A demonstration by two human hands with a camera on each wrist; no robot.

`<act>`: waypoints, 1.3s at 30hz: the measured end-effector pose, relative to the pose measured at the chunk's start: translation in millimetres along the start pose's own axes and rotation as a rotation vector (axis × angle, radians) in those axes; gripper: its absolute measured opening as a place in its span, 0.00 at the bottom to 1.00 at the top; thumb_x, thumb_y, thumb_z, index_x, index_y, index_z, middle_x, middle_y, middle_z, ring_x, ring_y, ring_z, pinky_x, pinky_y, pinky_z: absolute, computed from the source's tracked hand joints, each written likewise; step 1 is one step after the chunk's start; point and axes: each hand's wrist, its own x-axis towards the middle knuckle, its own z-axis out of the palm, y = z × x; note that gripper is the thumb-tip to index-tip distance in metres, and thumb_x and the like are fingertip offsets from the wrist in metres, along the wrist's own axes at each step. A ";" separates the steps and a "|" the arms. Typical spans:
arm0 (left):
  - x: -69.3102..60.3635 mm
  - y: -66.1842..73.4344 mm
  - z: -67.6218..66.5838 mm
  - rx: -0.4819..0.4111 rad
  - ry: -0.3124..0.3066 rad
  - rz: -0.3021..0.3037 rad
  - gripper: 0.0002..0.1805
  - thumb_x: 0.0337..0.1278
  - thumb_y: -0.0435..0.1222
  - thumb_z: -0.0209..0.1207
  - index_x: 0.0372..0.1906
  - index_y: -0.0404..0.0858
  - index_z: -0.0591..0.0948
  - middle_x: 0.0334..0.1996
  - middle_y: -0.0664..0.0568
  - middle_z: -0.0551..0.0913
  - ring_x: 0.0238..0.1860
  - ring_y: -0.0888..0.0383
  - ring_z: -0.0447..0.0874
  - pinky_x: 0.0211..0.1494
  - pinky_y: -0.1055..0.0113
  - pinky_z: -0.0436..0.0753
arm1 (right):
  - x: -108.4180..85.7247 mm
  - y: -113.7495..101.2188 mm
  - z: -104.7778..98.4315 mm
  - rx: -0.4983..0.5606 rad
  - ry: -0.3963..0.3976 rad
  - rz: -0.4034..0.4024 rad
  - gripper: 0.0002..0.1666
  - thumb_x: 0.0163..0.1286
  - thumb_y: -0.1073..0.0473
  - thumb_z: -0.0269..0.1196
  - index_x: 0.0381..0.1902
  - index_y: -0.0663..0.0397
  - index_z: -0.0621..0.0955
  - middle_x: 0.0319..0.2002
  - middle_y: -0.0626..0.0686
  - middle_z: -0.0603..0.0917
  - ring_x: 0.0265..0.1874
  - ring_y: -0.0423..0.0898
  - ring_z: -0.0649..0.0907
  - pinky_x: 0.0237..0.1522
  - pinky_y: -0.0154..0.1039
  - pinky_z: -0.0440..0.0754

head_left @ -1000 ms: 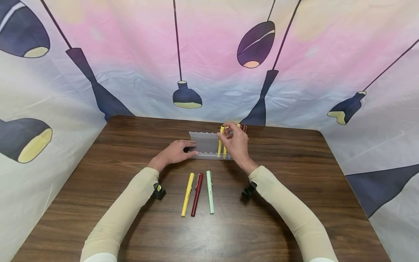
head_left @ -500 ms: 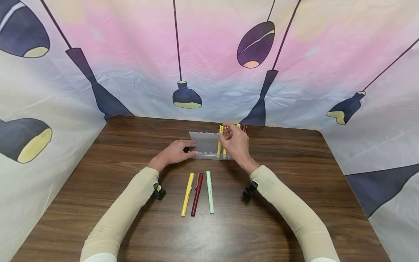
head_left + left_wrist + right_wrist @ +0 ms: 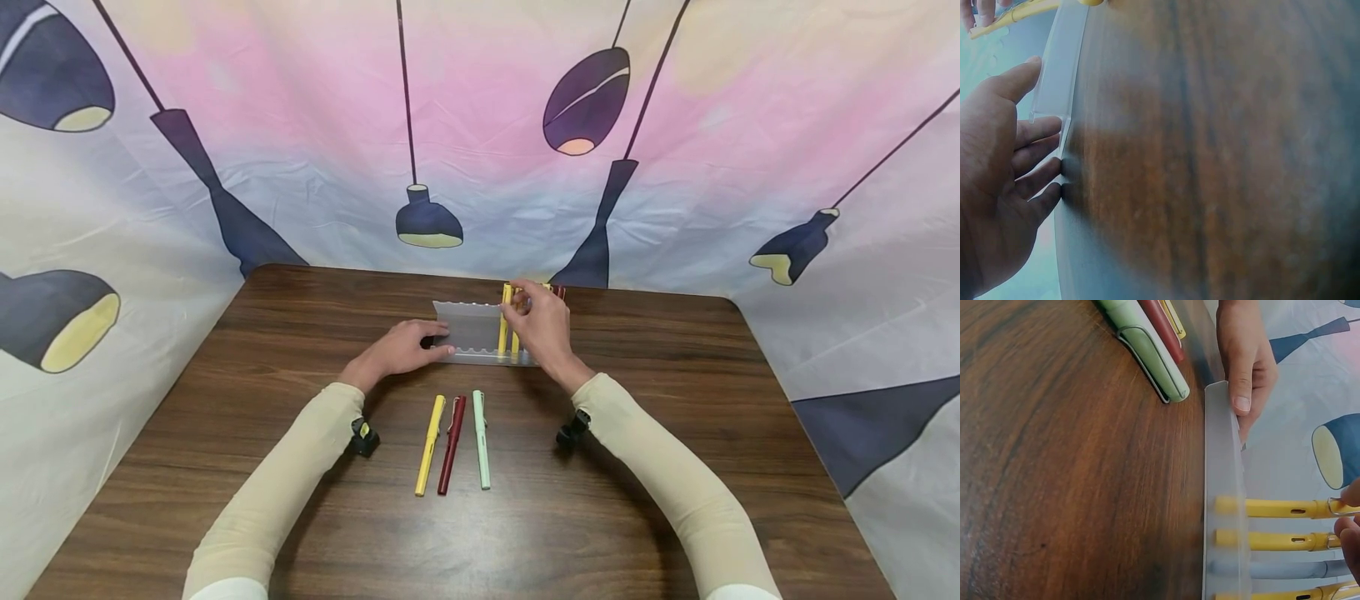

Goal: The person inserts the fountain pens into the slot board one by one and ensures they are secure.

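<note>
A clear plastic pen rack (image 3: pixel 471 327) stands near the table's far edge. My left hand (image 3: pixel 405 347) holds its left end, thumb at the front lip and fingers around the end. My right hand (image 3: pixel 545 329) pinches the upper part of a yellow pen (image 3: pixel 1279 508) that stands in the rack, as the right wrist view shows near the clip. Beside it stand another yellow pen (image 3: pixel 1272 540), a grey pen (image 3: pixel 1291 569) and a further yellow one. Dark red pen tops (image 3: pixel 559 292) show at the right end; my right hand hides part of that row.
In front of the rack, a yellow pen (image 3: pixel 430 446), a dark red pen (image 3: pixel 452 446) and a light green pen (image 3: pixel 482 440) lie on the brown wooden table (image 3: pixel 600 517). A printed cloth (image 3: pixel 315 150) hangs behind the table and along its sides.
The pinched yellow pen's top has shifted very slightly, and my right hand has moved a touch to the right. My left hand and the loose pens stay where they were.
</note>
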 end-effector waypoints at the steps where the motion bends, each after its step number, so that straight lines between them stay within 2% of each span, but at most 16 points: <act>1: 0.2 -0.1 0.0 0.000 0.001 0.000 0.34 0.72 0.56 0.57 0.69 0.35 0.78 0.72 0.41 0.72 0.74 0.41 0.67 0.76 0.41 0.64 | 0.3 -0.4 -0.2 0.002 -0.001 0.002 0.21 0.68 0.56 0.71 0.57 0.54 0.85 0.36 0.52 0.89 0.29 0.45 0.88 0.39 0.48 0.85; 6: 1.7 -1.3 0.5 -0.003 -0.003 0.003 0.34 0.72 0.57 0.56 0.69 0.35 0.78 0.72 0.42 0.72 0.74 0.42 0.68 0.75 0.42 0.65 | 1.6 -1.6 -1.4 0.005 -0.008 0.018 0.21 0.68 0.55 0.72 0.57 0.53 0.86 0.36 0.52 0.89 0.29 0.45 0.88 0.38 0.47 0.85; 15: 2.1 -3.2 1.3 0.002 0.000 0.000 0.34 0.71 0.57 0.57 0.68 0.36 0.78 0.72 0.42 0.73 0.74 0.43 0.68 0.75 0.42 0.65 | -2.7 0.7 -8.0 0.013 -0.021 -0.006 0.20 0.68 0.54 0.71 0.56 0.52 0.86 0.37 0.52 0.89 0.29 0.46 0.88 0.39 0.48 0.84; 28: 1.9 -3.5 2.0 0.001 0.012 0.004 0.34 0.71 0.58 0.57 0.68 0.36 0.79 0.71 0.43 0.74 0.74 0.43 0.68 0.76 0.42 0.64 | -35.0 3.4 -24.0 0.153 -0.076 0.060 0.18 0.65 0.54 0.74 0.51 0.56 0.88 0.35 0.50 0.89 0.30 0.44 0.89 0.30 0.42 0.87; 39: 2.6 -2.5 1.4 0.019 0.002 -0.011 0.35 0.71 0.58 0.56 0.68 0.37 0.78 0.72 0.43 0.73 0.74 0.43 0.67 0.76 0.41 0.62 | -63.0 -4.5 -24.2 0.190 -0.216 0.127 0.20 0.66 0.52 0.73 0.51 0.57 0.89 0.33 0.48 0.88 0.28 0.39 0.87 0.27 0.35 0.84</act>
